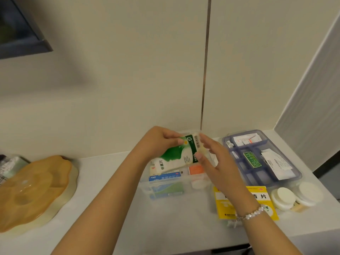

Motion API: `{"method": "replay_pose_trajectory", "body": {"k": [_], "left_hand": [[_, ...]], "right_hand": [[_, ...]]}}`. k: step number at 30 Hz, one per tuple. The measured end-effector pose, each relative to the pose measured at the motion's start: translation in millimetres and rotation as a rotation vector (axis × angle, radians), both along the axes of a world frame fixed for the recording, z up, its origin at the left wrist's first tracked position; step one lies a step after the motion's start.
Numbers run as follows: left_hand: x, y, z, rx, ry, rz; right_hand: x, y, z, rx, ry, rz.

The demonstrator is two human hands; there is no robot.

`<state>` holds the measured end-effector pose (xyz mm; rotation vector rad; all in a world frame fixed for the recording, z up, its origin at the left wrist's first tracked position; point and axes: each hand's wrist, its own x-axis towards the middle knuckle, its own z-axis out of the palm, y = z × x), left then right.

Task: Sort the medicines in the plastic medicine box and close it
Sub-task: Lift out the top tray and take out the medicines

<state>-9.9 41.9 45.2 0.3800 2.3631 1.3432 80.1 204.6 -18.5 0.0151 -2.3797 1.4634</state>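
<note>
My left hand point(159, 140) grips the upper left end of a green and white medicine carton point(176, 155), held tilted above the clear plastic medicine box point(147, 186). My right hand point(215, 159) has nearly straight fingers, and its fingertips touch the carton's right edge. Inside the box lie a blue carton point(163, 177), an orange packet point(196, 169), a green pack and a white round lid point(198, 184). On the counter to the right of the box lies a yellow medicine carton point(261, 197), partly hidden by my right forearm.
A blue-tinted divided tray point(296, 173) with leaflets and a small green box stands at the right rear. Two white-capped bottles point(283, 198) lie in front of it. An amber lidded dish point(33, 192) sits at the left. The wall is close behind.
</note>
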Motion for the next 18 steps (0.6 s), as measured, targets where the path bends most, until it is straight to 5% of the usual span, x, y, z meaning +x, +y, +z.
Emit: {"method": "replay_pose_trajectory", "body": {"k": [13,18], "left_hand": [[58,56,-16,0.051,-0.087,-0.026],[82,67,-37,0.175,-0.235,0.032]], "right_hand": [[32,86,18,-0.399,-0.232,-0.032],[46,112,20,-0.342,-0.438,-0.024]]}}
